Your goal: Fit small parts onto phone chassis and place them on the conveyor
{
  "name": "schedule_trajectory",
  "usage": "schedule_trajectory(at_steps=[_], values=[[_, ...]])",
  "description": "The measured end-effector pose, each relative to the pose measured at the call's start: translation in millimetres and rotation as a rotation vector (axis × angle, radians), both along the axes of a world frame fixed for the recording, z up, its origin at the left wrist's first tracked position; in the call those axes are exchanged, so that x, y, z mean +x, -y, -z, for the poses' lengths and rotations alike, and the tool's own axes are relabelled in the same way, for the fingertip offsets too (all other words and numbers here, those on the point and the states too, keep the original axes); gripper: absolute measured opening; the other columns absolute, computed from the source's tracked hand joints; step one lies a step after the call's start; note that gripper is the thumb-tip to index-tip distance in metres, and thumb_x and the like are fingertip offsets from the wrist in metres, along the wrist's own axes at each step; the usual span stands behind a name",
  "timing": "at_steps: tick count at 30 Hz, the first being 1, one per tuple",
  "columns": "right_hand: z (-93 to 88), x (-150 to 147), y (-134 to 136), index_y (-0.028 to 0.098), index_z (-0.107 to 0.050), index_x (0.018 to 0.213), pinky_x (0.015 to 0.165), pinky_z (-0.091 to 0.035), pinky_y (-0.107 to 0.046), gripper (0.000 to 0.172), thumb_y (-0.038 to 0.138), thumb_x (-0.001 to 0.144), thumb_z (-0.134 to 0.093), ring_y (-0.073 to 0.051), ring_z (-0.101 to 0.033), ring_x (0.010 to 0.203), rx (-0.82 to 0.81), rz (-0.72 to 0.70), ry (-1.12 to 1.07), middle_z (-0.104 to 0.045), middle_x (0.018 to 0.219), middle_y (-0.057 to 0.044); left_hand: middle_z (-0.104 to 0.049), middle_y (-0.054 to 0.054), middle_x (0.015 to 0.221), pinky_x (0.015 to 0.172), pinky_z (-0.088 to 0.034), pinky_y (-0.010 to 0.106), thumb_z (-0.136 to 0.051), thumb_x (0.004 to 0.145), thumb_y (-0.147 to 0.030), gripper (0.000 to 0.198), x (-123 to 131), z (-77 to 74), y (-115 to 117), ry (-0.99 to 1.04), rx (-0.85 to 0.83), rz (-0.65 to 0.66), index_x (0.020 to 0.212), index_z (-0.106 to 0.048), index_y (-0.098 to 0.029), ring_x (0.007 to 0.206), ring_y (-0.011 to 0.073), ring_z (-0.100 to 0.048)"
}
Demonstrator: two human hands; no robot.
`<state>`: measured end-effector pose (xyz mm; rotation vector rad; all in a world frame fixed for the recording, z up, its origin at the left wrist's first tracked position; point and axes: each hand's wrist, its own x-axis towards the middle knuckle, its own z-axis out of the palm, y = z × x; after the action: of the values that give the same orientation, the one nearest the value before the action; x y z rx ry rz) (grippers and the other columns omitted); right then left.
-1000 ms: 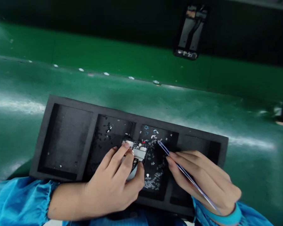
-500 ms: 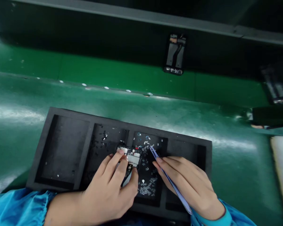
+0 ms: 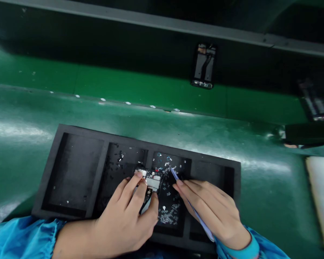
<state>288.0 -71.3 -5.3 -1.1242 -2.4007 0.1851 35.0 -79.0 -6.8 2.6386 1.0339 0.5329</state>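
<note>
Phone (image 3: 152,183) in left fingers (image 3: 137,196), tweezers (image 3: 204,226) in right fingers (image 3: 202,196)

Held phone (image 3: 152,183) is over tray (image 3: 129,142), left of tweezers (image 3: 201,220).

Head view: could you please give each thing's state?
Black phone unit with white panels: insides exposed, held by left hand
Slim lilac tweezers: held in right hand, tip gap unclear
Black tray with four compartments: uncovered
Tiny silvery pieces: loose, scattered
Black phone frame with grey panel: inner side showing, unheld
Blurred dark phone frame: state unclear
</note>
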Motion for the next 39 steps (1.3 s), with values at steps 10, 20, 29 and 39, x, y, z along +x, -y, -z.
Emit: schedule_trajectory(at_steps=[10,20,29,39], values=[[-53.5,-14,-16,0.023,-0.074,0.099,0.045,-0.060,-0.021,0.010,0.019,0.094,-0.066,-0.014,-0.069,0.050,-0.543,0.411,-0.524,-0.073,0.067,0.001,-0.063,0.027,0.125,0.090,-0.060,0.052,-0.055,0.093,-0.033,0.037,-1,-4.0,1,-0.027,0.046,-0.024,0.118,-0.068,-0.009,0.127,0.0448,-0.057],[-1.8,-72,-45,0.020,-0.069,0.085,0.052,-0.057,-0.027,0.014,0.007,0.090,-0.066,-0.014,-0.066,0.055,-0.176,0.373,-0.544,-0.075,0.078,-0.002,-0.066,0.025,0.123,0.091,-0.061,0.051,-0.057,0.089,-0.022,0.032,2,1.6,6,-0.003,0.094,-0.069,0.116,-0.068,-0.008,0.125,0.0450,-0.060],[4.8,-72,-41,0.018,-0.067,0.091,0.054,-0.055,-0.027,0.011,0.007,0.088,-0.067,-0.015,-0.066,0.058,-0.206,0.281,-0.492,-0.070,0.070,0.000,-0.069,0.022,0.118,0.093,-0.062,0.049,-0.056,0.089,-0.018,0.028,4,5.1,7,0.052,0.124,-0.105,0.112,-0.068,-0.008,0.125,0.0430,-0.060],[0.5,-69,-42,0.018,-0.070,0.097,0.064,-0.061,-0.029,0.013,0.008,0.089,-0.067,-0.018,-0.072,0.067,-0.167,0.187,-0.386,-0.075,0.079,-0.003,-0.068,0.024,0.120,0.094,-0.060,0.051,-0.058,0.088,-0.016,0.027,5,7.3,10,0.061,0.110,-0.098,0.111,-0.068,-0.007,0.128,0.0459,-0.057]])
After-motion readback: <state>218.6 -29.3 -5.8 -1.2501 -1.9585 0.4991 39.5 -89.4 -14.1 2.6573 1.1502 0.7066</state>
